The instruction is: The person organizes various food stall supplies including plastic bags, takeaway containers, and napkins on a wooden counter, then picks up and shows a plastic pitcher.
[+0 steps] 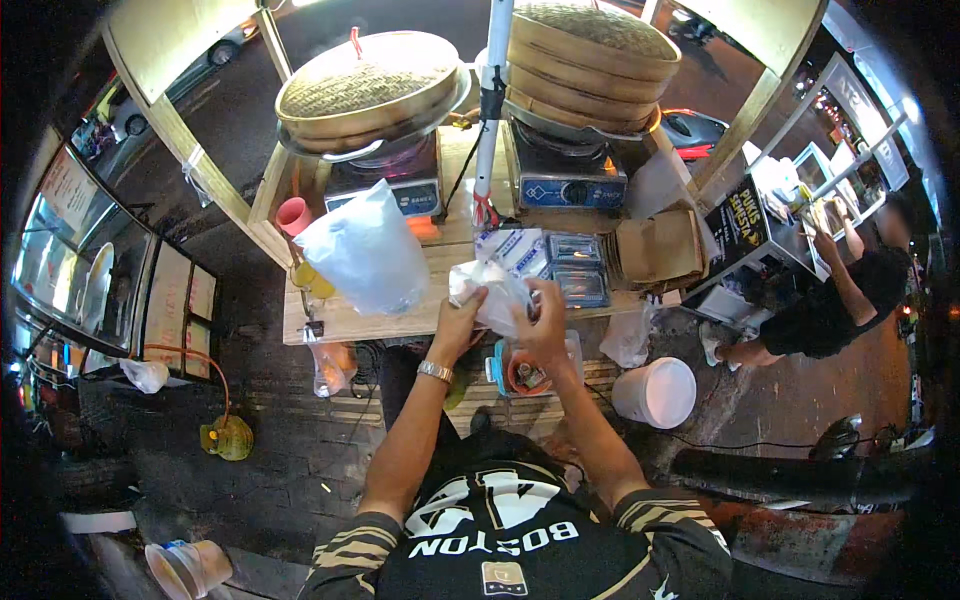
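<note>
Both hands grip a small thin white plastic bag: the left hand pinches its left side, the right hand its right. It is held up above the middle of the front edge of the worktop; what it contains, if anything, I cannot tell. Light fingertip pressure and an even pull from both sides should spare the film, which a sharp tug could tear. Better to keep it over the wood, as an open blue-rimmed tub sits below that edge. Just beyond lie a white-and-blue packet and clear-lidded boxes, so the right wrist needs room. A bulky white bag near the front left corner looks easily nudged. Toward the back edge, two stoves carry bamboo steamers, probably hot and best kept clear of plastic
</note>
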{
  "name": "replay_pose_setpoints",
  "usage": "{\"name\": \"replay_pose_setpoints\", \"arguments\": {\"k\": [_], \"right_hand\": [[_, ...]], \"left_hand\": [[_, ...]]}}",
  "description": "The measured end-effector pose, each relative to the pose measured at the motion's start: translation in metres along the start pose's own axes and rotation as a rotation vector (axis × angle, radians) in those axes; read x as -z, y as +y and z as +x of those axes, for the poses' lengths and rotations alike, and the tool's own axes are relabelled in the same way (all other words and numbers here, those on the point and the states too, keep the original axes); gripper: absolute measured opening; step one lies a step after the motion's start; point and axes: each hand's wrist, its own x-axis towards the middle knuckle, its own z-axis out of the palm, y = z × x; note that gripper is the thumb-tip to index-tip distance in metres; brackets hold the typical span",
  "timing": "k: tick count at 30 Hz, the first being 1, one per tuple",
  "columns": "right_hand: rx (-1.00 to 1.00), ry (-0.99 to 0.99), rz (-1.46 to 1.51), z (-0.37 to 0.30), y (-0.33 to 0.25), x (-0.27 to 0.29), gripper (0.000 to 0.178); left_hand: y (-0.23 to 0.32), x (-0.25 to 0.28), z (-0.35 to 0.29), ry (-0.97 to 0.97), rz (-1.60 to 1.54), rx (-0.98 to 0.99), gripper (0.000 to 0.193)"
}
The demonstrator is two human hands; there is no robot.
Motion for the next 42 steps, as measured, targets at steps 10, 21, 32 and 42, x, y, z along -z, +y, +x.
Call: {"name": "replay_pose_setpoints", "arguments": {"k": [10, 21, 32, 42], "right_hand": [[-0.732, -0.575, 1.035, 0.011, -0.011, 0.028, 0.034], [-0.811, -0.218, 1.15, -0.001, 0.011, 0.015, 0.041], [-0.766, -0.251, 0.952, 0.024, 0.076, 0.002, 0.033], [-0.716, 0.195, 1.054, 0.074, 0.139, -0.013, 0.03]], "left_hand": [[0.028, 0.001, -0.037, -0.118, 0.431, -0.057, 0.034], [0.017, 0.019, -0.027, -0.011, 0.381, -0.116, 0.037], [0.029, 0.003, 0.01, 0.286, 0.979, -0.524, 0.042], [0.012, 0.014, 0.03, 0.41, 0.612, -0.363, 0.02]]}}
